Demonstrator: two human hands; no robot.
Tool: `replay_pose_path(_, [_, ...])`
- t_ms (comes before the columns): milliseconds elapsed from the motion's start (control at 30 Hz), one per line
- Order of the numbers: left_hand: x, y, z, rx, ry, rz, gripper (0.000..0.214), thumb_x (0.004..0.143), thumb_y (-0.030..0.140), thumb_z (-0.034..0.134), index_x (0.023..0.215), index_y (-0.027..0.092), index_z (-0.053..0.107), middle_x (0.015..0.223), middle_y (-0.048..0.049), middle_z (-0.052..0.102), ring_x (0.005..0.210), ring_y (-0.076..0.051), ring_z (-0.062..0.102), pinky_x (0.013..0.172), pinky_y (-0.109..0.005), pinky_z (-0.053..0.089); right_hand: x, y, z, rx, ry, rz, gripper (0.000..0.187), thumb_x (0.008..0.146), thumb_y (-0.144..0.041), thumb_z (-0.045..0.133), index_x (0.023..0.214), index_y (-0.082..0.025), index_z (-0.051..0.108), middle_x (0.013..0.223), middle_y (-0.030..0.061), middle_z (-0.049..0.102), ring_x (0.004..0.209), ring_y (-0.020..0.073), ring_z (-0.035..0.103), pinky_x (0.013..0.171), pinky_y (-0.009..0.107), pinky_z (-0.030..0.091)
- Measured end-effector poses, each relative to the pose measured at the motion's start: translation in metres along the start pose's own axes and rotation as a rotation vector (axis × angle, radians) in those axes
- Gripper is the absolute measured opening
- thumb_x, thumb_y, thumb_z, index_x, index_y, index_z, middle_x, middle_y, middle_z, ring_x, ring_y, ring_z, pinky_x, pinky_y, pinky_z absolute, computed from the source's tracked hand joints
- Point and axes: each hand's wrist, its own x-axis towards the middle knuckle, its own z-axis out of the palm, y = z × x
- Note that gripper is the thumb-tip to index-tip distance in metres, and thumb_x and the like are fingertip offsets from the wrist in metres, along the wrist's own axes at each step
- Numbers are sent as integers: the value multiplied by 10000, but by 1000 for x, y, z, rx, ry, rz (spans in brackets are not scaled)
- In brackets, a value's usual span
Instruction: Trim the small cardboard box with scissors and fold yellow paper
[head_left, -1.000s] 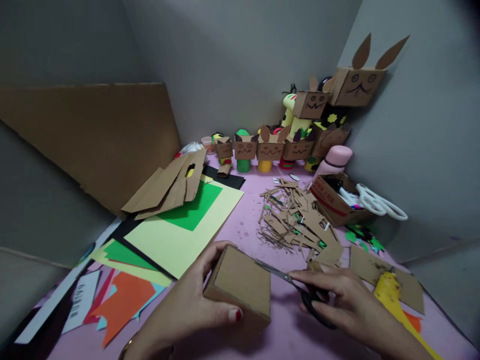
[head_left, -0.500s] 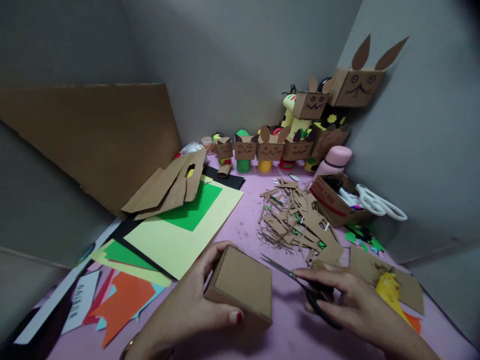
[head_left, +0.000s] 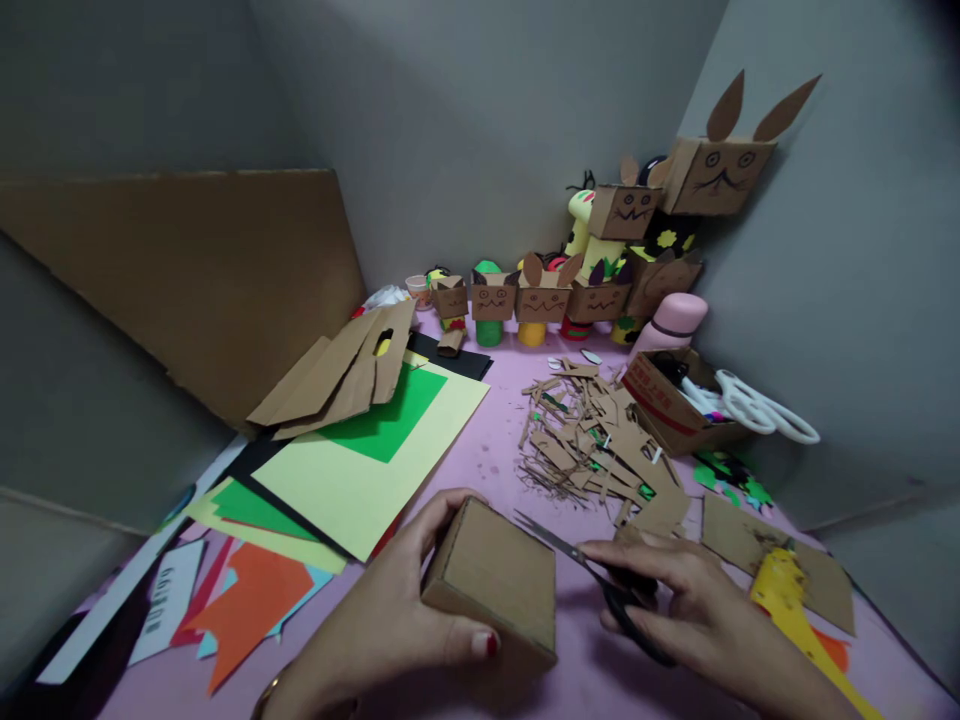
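Observation:
My left hand (head_left: 390, 625) grips a small brown cardboard box (head_left: 499, 580) on the pink table, thumb along its near edge and fingers round its far side. My right hand (head_left: 694, 610) is closed on black-handled scissors (head_left: 592, 572). The blades point left toward the box's top right edge, and their tips lie just beside it.
A heap of cardboard scraps (head_left: 600, 445) lies beyond the scissors. Coloured paper sheets (head_left: 360, 455) and cardboard pieces (head_left: 345, 370) fill the left. Cardboard animal figures (head_left: 547, 295) line the back wall. A small open box (head_left: 675, 400) with white scissors (head_left: 757, 405) and a yellow tool (head_left: 787, 600) sit at right.
The scissor blades drew back to the right, off the box's top edge. My left hand shifted the box slightly right and nearer. The view moved a little.

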Motion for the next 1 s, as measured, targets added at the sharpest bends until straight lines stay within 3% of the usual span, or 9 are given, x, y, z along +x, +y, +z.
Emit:
replay_pose_path(400, [1, 2, 8, 6, -57, -17, 753, 530, 425, 812, 1171, 248, 460, 1086, -50, 591, 978, -264, 543, 788, -350, 435, 2, -2, 3, -24, -31, -28, 452, 762, -130, 576, 1186, -275, 635, 725, 8, 677, 665, 138, 586, 592, 236, 409])
replay_pose_path(600, [1, 1, 11, -30, -88, -14, 742, 545, 438, 805, 1171, 246, 456, 1088, -41, 595, 983, -256, 550, 791, -337, 431, 3, -5, 4, 9, -38, -31, 472, 764, -104, 540, 1199, -263, 626, 794, 30, 694, 721, 156, 613, 614, 248, 429])
replay_pose_path(1000, [2, 0, 11, 16, -76, -4, 759, 531, 464, 805, 1173, 236, 472, 1089, -66, 601, 980, -280, 554, 789, -371, 449, 1, -4, 3, -32, -33, -17, 473, 760, -114, 564, 1194, -289, 625, 797, 19, 701, 703, 154, 611, 597, 248, 417])
